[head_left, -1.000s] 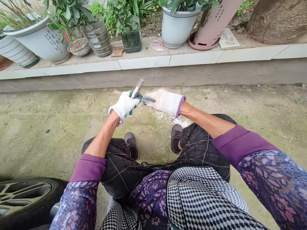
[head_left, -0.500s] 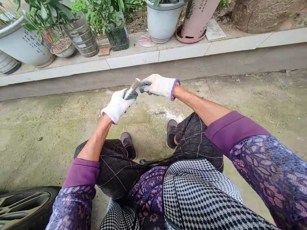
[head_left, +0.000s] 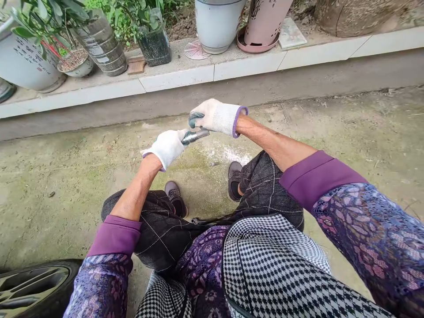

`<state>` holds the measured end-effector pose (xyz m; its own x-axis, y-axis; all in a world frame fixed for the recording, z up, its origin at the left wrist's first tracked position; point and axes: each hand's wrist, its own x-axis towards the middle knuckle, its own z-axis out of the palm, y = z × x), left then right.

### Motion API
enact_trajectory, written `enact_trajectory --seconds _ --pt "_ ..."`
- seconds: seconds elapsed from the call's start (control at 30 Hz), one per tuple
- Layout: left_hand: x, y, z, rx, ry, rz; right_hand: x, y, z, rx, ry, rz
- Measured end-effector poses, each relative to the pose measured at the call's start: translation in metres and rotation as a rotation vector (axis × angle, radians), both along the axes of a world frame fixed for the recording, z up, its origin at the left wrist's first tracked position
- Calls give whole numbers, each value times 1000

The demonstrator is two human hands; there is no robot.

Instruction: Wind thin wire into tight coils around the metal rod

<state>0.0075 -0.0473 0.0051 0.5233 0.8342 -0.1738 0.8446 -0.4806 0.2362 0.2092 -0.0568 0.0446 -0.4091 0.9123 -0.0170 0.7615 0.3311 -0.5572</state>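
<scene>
My left hand (head_left: 168, 146), in a white work glove with a grey-green palm, is closed around a short silver rod (head_left: 195, 136). The part of the rod by my fingers looks ridged and shiny; its duller, smoother end points right. Just above that end, my right hand (head_left: 206, 115), gloved the same way, has its fingers curled together. Whether anything is between them is hidden. Below my hands, white powder (head_left: 228, 153) is scattered over the concrete floor (head_left: 89, 176), with a small dark piece (head_left: 214, 164) lying at its edge.
A tiled ledge (head_left: 179, 79) runs across the back. On it stand a white pot (head_left: 218, 26), a pink pot (head_left: 265, 24), a cut plastic bottle (head_left: 104, 46) and other planters. A car wheel (head_left: 36, 287) is at lower left. My shoes flank the powder.
The rod in my left hand has swung from pointing up to nearly level, its end now lower and farther right. My right hand stays close by, now above the rod's end.
</scene>
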Motion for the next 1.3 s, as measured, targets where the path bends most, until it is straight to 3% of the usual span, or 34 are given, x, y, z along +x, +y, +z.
enact_trajectory --seconds 0.13,0.27,0.4,0.57,0.63,0.77,0.83,0.97,1.13,1.23,1.3 --pt "-4 -1 9 -40 -367 80 0 5 -2 -192 250 -122" --pt "-3 -5 19 -124 -683 266 -7 6 -2 -217 320 -120" --pt "2 -11 26 -285 -856 398 -12 5 -4 -175 316 -68" --pt "0 -10 32 -509 -1005 418 -14 3 -6 -185 330 -40" --pt "-1 -6 33 -519 -1071 424 -14 6 -7 -124 263 -15" --pt "3 7 27 -500 -1268 524 -16 15 -11 172 80 -30" --pt "7 14 22 -483 -1374 559 -17 18 -12 199 63 -82" --pt "14 26 11 -374 -1393 556 -21 13 -12 59 36 -127" --pt "31 26 10 -259 -1303 593 -40 -1 -19 -75 120 -5" --pt "38 26 14 -313 -1425 655 -50 -4 -25 -70 191 -73" --pt "35 29 16 -320 -1309 604 -52 -4 -23 -101 315 -148"
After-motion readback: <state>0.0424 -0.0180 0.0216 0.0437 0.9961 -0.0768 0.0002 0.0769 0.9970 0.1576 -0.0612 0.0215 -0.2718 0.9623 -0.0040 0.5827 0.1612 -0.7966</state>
